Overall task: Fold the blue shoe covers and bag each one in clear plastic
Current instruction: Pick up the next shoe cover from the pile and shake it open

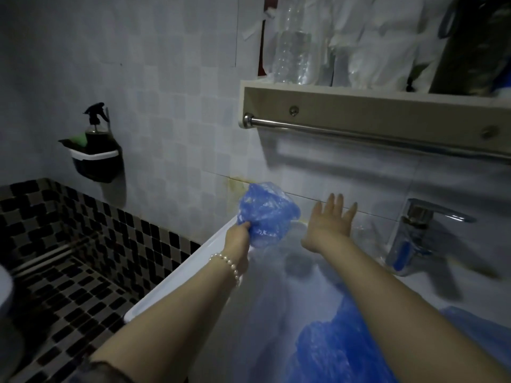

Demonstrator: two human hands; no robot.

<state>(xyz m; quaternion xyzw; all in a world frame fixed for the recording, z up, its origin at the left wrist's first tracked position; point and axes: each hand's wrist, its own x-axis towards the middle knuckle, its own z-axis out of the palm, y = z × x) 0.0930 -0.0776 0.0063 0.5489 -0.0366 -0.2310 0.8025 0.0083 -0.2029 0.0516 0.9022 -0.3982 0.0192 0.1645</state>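
A crumpled cover [266, 214] is gripped by the left hand [240, 234], lifted clear for folding; the right hand [329, 222] is held with fingers [336, 201] spread wide, empty, probably to catch it.

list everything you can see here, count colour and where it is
shoe cover: one, blue, crumpled, held up over the sink's far left corner
shoe cover pile: count unclear, blue, near end of sink
sink: one, white, centre
faucet: one, chrome, right of sink
shelf: one, beige, upper right wall, with a metal rail beneath
clear bottles: count unclear, on shelf
spray bottle: one, dark, in wall holder, left
bracelet: one, pearl white, left wrist
left hand: grips shoe cover
right hand: fingers spread, holding nothing
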